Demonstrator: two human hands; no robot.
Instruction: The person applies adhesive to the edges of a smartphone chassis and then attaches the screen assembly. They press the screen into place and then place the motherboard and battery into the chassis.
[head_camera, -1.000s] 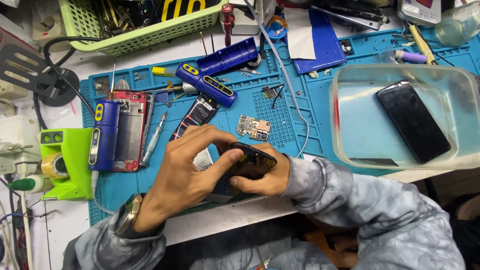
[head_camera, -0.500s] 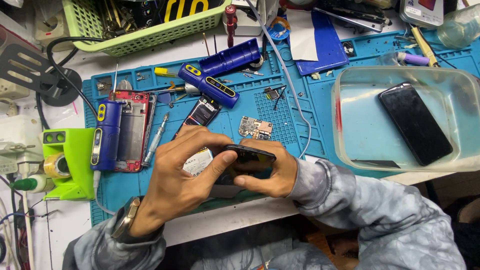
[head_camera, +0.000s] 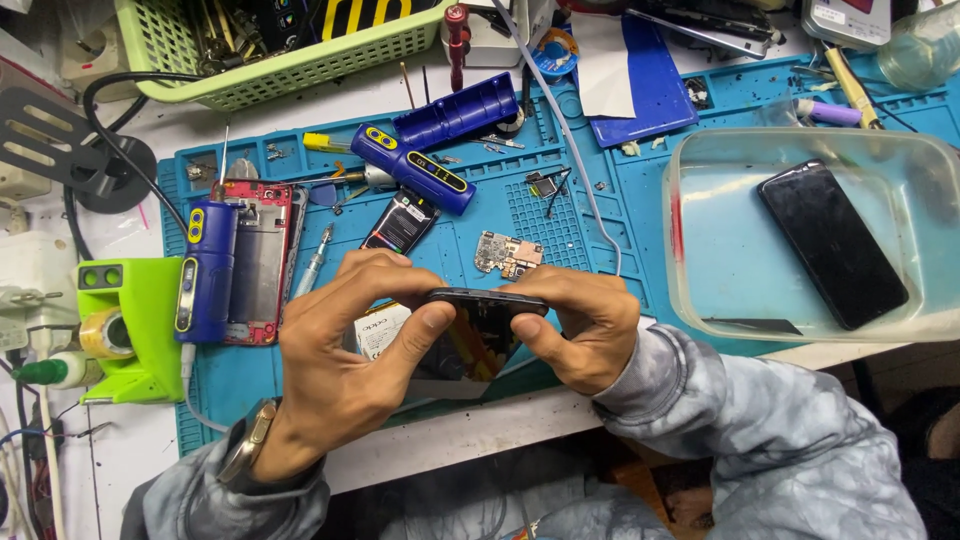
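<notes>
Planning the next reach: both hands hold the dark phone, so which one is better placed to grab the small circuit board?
Right hand, probably: the small circuit board lies just beyond its fingers on the blue mat. The left hand sits farther from it, also gripping the dark phone.

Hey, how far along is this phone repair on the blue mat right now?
Done: a red phone frame lies opened, and a small circuit board lies loose on the mat. In hand: left hand and right hand grip a dark phone by its edges. Left: those loose parts are not yet refitted.
</notes>
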